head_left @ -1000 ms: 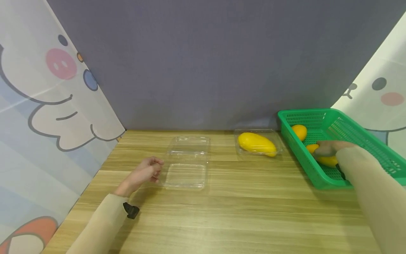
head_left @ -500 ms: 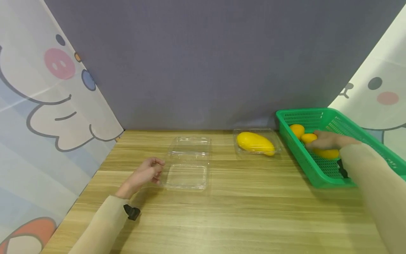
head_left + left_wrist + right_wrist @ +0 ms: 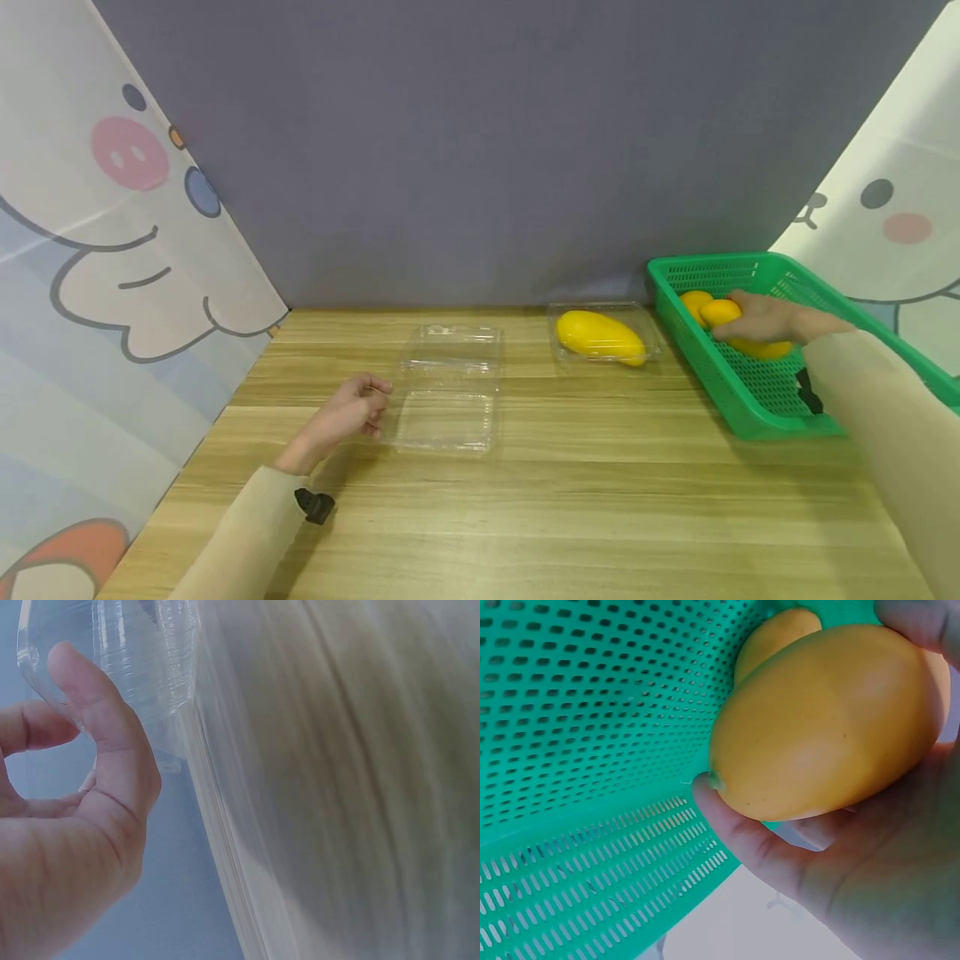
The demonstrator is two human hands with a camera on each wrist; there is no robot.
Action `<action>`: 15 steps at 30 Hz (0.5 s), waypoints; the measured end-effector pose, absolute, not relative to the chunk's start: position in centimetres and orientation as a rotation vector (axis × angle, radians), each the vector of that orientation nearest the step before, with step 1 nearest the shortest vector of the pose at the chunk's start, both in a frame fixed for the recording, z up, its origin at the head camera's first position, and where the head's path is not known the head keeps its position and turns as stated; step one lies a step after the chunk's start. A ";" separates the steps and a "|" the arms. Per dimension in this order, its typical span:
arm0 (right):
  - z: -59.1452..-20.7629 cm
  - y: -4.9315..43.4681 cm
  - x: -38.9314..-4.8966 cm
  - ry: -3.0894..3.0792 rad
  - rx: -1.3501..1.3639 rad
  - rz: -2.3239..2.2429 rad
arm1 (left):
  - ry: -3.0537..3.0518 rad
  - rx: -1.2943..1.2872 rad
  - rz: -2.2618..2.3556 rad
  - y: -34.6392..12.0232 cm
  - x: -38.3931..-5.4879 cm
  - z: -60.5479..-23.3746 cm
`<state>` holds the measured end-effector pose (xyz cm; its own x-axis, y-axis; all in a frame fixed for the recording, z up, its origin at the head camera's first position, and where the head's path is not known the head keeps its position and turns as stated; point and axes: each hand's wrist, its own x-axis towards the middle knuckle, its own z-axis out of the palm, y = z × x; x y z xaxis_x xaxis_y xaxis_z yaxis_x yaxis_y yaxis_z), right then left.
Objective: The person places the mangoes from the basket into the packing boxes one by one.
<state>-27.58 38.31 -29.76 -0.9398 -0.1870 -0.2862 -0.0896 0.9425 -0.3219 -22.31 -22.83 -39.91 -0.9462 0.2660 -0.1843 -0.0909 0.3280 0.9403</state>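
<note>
From the head view, the left hand is at 8 o'clock, its fingers loosely bent with a gap between them and the thumb. At its 3 o'clock an unfolded clear box lies on the wooden table; I cannot tell whether the fingertips touch its edge. Toward 2 o'clock from there, a second clear box contains a long yellow fruit. At that box's 3 o'clock sits a green basket, and inside it the right hand grips an orange-yellow fruit. Just beside this, at 9 to 10 o'clock, is a second fruit; a third fruit lies at 4 o'clock, partly hidden by the hand. From the left wrist, the hand is at 9 o'clock, thumb and fingers curving in a loose ring, the unfolded clear box behind them at 11 o'clock. From the right wrist, the gripped fruit is at 2 o'clock, digits curled round it, with another fruit partly covered behind it at 11 o'clock
</note>
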 end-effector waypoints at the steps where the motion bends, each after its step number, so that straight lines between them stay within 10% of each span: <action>1: -29.7 38.2 -27.5 2.785 -0.206 -0.451 | 2.292 0.154 1.656 -22.7 -22.2 -39.9; 15: -28.0 36.1 -27.1 2.844 -0.226 -0.471 | 2.277 0.174 1.627 -21.5 -22.5 -39.7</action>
